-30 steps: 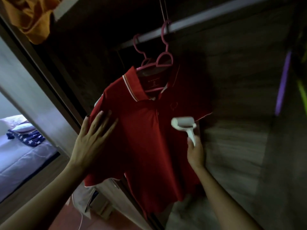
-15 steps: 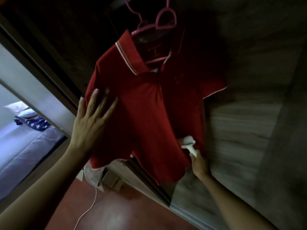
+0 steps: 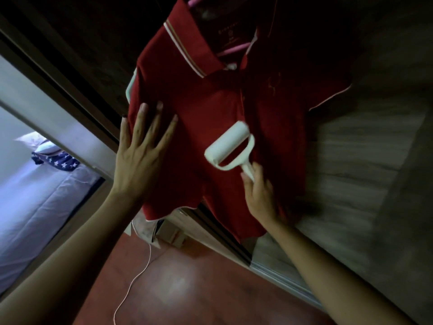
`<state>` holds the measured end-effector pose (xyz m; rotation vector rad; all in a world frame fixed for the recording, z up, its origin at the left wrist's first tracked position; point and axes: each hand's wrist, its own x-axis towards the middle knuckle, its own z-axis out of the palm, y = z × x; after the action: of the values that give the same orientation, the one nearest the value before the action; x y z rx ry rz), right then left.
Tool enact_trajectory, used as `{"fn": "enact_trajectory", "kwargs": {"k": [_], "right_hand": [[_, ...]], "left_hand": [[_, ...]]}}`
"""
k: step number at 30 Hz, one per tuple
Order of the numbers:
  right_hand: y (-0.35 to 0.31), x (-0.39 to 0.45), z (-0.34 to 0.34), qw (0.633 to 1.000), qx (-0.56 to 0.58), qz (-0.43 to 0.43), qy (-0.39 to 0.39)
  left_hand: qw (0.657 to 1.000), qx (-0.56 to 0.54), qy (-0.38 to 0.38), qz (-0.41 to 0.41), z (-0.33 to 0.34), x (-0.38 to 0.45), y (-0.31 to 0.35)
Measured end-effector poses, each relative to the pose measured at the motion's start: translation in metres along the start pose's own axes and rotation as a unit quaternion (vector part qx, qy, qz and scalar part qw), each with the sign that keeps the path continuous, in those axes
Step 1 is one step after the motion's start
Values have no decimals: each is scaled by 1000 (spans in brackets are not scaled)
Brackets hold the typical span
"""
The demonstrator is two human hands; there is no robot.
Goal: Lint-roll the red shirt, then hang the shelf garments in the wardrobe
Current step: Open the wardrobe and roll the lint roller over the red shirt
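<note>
shirt (image 3: 210,118): red, on pink hanger (image 3: 232,49), against wardrobe wall | left hand (image 3: 140,156): flat on shirt's left part, fingers (image 3: 143,118) spread | right hand (image 3: 260,195): fingers wrapped around handle of white roller (image 3: 226,143), roller touching shirt front | floor (image 3: 199,289): white cable (image 3: 133,282)

The pink hanger (image 3: 232,49) is cut off at the top edge above the fingers; the collar label's (image 3: 230,35) print is too small to read.
</note>
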<state>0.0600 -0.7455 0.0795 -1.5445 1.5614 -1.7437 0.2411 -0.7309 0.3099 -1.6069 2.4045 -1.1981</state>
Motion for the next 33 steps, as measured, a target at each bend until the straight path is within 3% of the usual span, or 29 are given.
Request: {"fn": "enact_trajectory", "kwargs": {"k": [4, 8, 17, 22, 26, 28, 30, 33], "right_hand": [[53, -55, 19, 993, -74, 24, -86], [97, -97, 10, 956, -206, 92, -186], [52, -32, 1, 994, -105, 15, -35], [65, -44, 8, 976, -194, 11, -101], [92, -85, 3, 932, -263, 135, -211], [100, -95, -6, 927, -271, 140, -219], [97, -94, -13, 952, -221, 106, -182], [70, -62, -22, 987, -136, 53, -66]], "left_hand": [[1000, -2, -10, 5, 4, -1, 1], [1000, 10, -13, 4, 7, -2, 0], [1000, 1, 6, 8, 11, -2, 2], [1000, -5, -11, 2, 10, -1, 4], [1000, -7, -12, -3, 8, 0, 8], [1000, -7, -11, -2, 8, 0, 9], [1000, -9, -10, -4, 8, -1, 10], [1000, -13, 0, -8, 10, 0, 14]]}}
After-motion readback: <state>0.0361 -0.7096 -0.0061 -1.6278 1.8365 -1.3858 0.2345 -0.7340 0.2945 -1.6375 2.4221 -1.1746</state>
